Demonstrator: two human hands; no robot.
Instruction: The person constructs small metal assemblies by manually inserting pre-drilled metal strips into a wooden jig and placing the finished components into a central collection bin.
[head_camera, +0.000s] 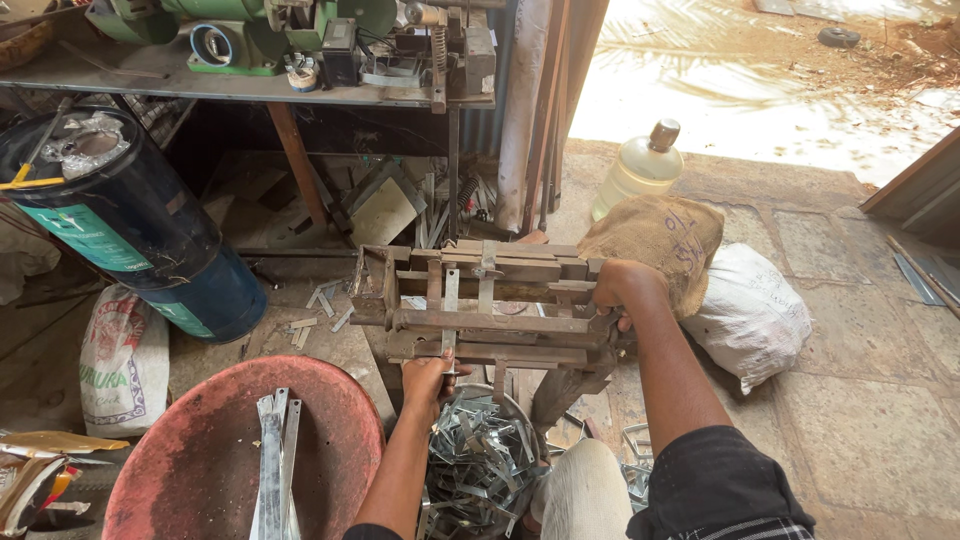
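A rusty metal press jig (480, 310) stands on the floor in front of me. My left hand (432, 380) is closed on the lower end of a flat metal strip (450, 300) that runs up through the jig. My right hand (625, 290) grips the jig's right end, where a lever sits. Below the jig, a round basin (480, 465) holds a heap of bent metal pieces. My knee shows beside it.
A red tub (200, 470) with straight metal strips (275, 465) sits at lower left. Beyond it are a dark blue drum (130, 225), a printed sack (125, 360), and a workbench (250, 85) with machines. A burlap sack (660, 240), white bag (750, 315) and plastic jug (640, 165) lie right.
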